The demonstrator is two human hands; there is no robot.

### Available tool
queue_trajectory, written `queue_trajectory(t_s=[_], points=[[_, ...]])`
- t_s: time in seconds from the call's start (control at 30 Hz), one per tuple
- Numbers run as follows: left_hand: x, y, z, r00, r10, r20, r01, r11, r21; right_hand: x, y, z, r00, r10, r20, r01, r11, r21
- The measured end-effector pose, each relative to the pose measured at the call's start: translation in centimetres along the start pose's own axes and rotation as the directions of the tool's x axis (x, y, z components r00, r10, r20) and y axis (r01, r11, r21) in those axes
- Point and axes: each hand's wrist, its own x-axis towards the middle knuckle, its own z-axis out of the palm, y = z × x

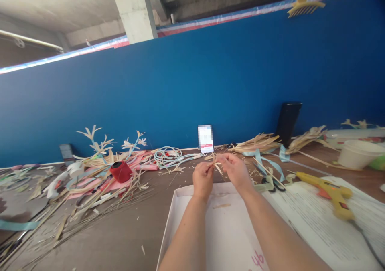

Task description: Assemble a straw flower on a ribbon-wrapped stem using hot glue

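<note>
My left hand [202, 178] and my right hand [236, 170] meet above the far edge of a shallow white box [173, 211]. Both are closed, with fingertips pinching a small bundle of pale straw strips [217, 167] between them. The strips fan out in several narrow points, like a small flower; my fingers hide part of it. A thin pale strip [221, 205] lies inside the box, beneath my wrists. Just beyond my hands, a phone [206, 140] with a lit screen leans against the blue partition [168, 82].
On the right are a yellow glue gun [326, 187] on printed paper [309, 223], scissors [275, 185], straw bundles [258, 143], and a white cup [357, 154]. A red thread spool [120, 171], straw flowers [104, 146], a coiled cable [165, 156] and scraps crowd the left.
</note>
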Motion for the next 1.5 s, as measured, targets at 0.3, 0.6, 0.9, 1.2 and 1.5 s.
queue_trajectory(t_s=[0.3, 0.6, 0.9, 1.2, 1.5], points=[[-0.1, 0.3, 0.0, 1.000, -0.012, 0.020, 0.011, 1.000, 0.006, 0.2, 1.1, 0.1, 0.999, -0.047, -0.003, 0.046, 0.990, -0.132], [-0.2, 0.3, 0.1, 0.999, -0.033, 0.027, 0.033, 0.999, -0.007, 0.2, 1.4, 0.3, 0.999, -0.033, -0.035, 0.029, 0.994, -0.109], [-0.4, -0.1, 0.4, 0.985, -0.169, 0.024, 0.170, 0.984, -0.045, 0.2, 1.1, 0.3, 0.999, -0.008, -0.051, 0.001, 0.992, -0.127], [-0.3, -0.1, 0.6, 0.972, -0.233, 0.029, 0.235, 0.964, -0.125, 0.2, 1.2, 0.4, 0.999, 0.001, -0.050, -0.007, 0.991, -0.137], [-0.4, -0.5, 0.9, 0.969, -0.248, 0.020, 0.248, 0.956, -0.158, 0.1, 1.3, 0.6, 0.999, -0.029, -0.031, 0.025, 0.994, -0.110]])
